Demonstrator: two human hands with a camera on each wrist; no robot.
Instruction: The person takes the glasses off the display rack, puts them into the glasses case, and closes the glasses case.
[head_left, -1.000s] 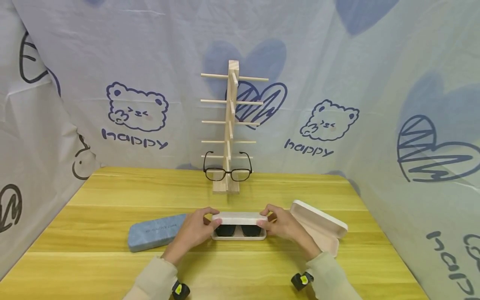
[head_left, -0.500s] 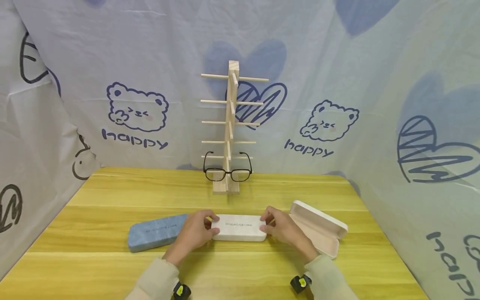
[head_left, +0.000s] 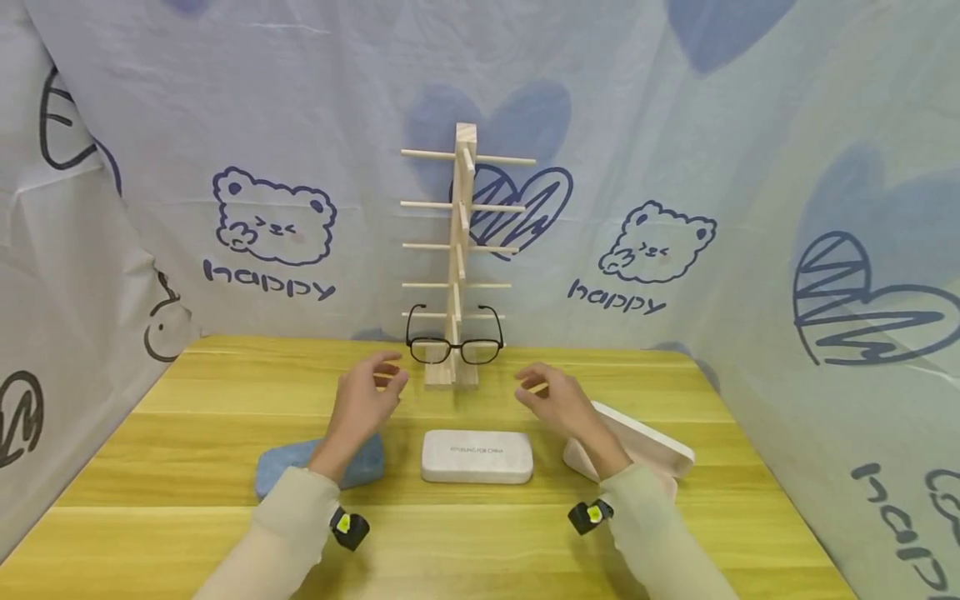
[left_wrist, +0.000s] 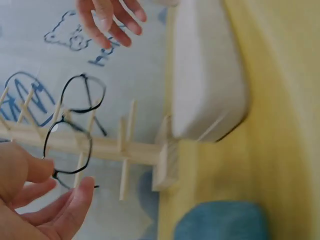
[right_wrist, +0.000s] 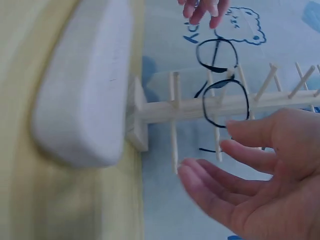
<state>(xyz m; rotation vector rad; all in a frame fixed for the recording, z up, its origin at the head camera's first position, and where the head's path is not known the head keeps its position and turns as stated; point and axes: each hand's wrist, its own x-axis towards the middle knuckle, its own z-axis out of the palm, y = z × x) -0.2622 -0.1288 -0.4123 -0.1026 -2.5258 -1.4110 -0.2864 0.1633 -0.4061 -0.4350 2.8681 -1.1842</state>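
Note:
Black-framed eyeglasses hang on the lowest peg of a wooden display rack. To their left is my left hand, fingers loosely bent, with nothing in its grasp. On the other side, my right hand is likewise unoccupied, its fingers apart. Neither hand touches the glasses in the head view. A white glasses case, lid down, lies on the table between the forearms. Under the left wrist sits a closed blue glasses case, partly covered by the arm.
An open glasses case with a pinkish lining lies at the right, partly behind the right forearm. The rack stands near the back of the wood-patterned table. A printed cloth hangs behind and at both sides.
The white case's lid came down over the dark sunglasses inside. Both hands then let go of it and moved up and outward, toward either side of the rack.

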